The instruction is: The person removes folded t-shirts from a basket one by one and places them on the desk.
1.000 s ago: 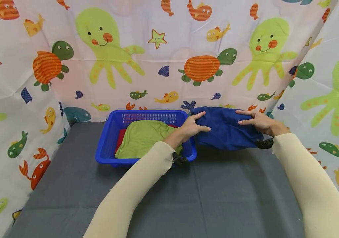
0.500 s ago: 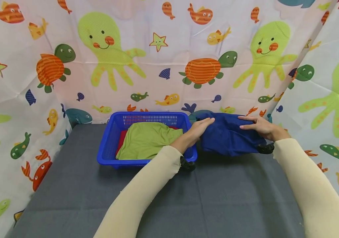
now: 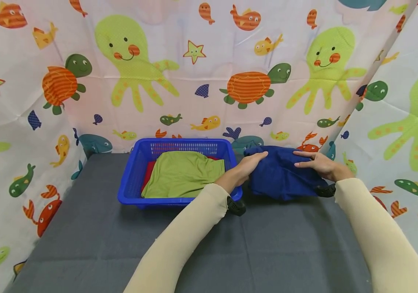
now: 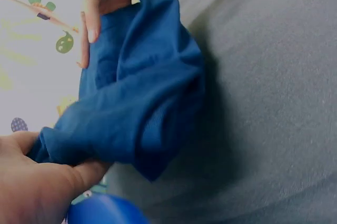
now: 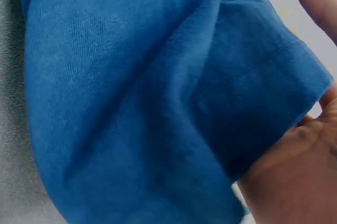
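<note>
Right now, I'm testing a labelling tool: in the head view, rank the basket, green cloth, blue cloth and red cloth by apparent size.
1. Basket
2. Green cloth and blue cloth, too alike to rank
3. Red cloth, only its visible parts counted

Both arms (image 3: pixel 381 232) reach forward. Left hand (image 3: pixel 247 166) gripping; right hand (image 3: pixel 325 166) opposite, two digits extended, slightly apart, remaining fingers hidden.

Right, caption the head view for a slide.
Left hand and right hand hold a rumpled blue cloth beside a blue basket with a green cloth inside.
</note>
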`<state>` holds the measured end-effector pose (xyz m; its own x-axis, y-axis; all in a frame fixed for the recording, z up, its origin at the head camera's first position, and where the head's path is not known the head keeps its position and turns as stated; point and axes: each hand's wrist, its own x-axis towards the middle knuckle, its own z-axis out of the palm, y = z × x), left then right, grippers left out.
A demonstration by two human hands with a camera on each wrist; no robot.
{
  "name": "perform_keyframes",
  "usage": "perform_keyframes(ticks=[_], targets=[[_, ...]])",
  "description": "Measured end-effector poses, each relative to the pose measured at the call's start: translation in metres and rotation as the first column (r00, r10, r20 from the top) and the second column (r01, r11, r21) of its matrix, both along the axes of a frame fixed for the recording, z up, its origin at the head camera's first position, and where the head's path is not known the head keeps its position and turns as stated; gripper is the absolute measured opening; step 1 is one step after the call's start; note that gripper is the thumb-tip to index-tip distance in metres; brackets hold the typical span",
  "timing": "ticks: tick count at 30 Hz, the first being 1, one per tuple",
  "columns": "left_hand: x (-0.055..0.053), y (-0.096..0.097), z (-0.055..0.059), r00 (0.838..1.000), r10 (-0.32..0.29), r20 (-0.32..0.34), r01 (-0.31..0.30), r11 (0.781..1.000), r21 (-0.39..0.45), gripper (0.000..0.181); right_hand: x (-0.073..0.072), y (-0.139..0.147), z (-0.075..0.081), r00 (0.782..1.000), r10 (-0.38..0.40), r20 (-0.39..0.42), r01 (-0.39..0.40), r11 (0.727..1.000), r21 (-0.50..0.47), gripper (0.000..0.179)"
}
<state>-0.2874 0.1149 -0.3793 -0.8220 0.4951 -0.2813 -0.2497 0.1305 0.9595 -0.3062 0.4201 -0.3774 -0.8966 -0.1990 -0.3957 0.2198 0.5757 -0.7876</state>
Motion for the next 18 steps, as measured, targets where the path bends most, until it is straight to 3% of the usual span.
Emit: perform_keyframes(ticks=[9,13,18], targets=[[0.003,0.004,-0.007,1.0,0.0,0.014,0.0,1.0,-0.03,0.085,0.0,-0.005,-0.012,1.0,0.003,-0.022,-0.002,0.999,0.05,0.08],[0.002,0.005,-0.004,0.999,0.037,0.004,-0.037,0.998,-0.049,0.083,-0.004,-0.005,-0.01,1.0,0.011,-0.001,-0.011,0.996,0.088,0.079],[0.003,0.006,0.0,0.997,0.08,-0.024,-0.083,0.984,-0.161,0.077,-0.003,-0.005,-0.005,0.999,0.013,0.047,-0.021,0.983,0.182,0.079]])
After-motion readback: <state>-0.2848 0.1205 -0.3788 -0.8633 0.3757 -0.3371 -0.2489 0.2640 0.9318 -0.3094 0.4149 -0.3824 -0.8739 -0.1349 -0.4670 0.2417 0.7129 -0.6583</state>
